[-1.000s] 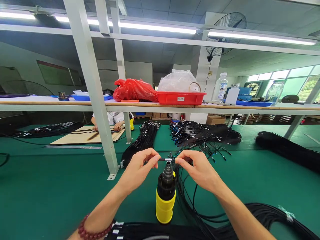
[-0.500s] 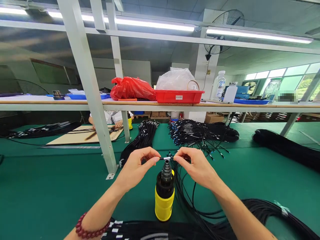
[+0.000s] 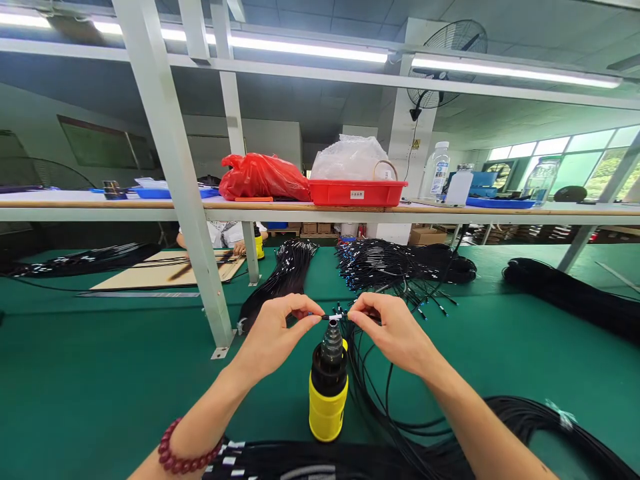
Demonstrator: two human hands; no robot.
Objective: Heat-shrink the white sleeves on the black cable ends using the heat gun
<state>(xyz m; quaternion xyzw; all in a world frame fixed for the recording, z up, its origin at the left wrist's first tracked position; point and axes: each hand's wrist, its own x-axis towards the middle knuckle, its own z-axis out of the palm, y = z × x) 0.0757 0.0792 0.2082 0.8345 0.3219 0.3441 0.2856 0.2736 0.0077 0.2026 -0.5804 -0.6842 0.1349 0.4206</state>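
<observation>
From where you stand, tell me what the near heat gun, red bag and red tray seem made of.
Heat gun: likely plastic body, smooth yellow and black; nozzle probably metal, from its sheen. Red bag: thin plastic film, glossy, crinkled. Red tray: probably rigid plastic, smooth-walled.

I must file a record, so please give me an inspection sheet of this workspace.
Surface: green table, partly covered by cables.
Job's things: white-banded cable over the nozzle of an upright yellow tool; contact unclear.
Clutter: red bag, red tray and bottles on the shelf.
Grips: left grip and right grip pinch the cable from opposite sides.
Cables: black bundles; loose strands beside the tool.
Surroundings: lit lamp overhead; another person's hand seen below the shelf.
</observation>
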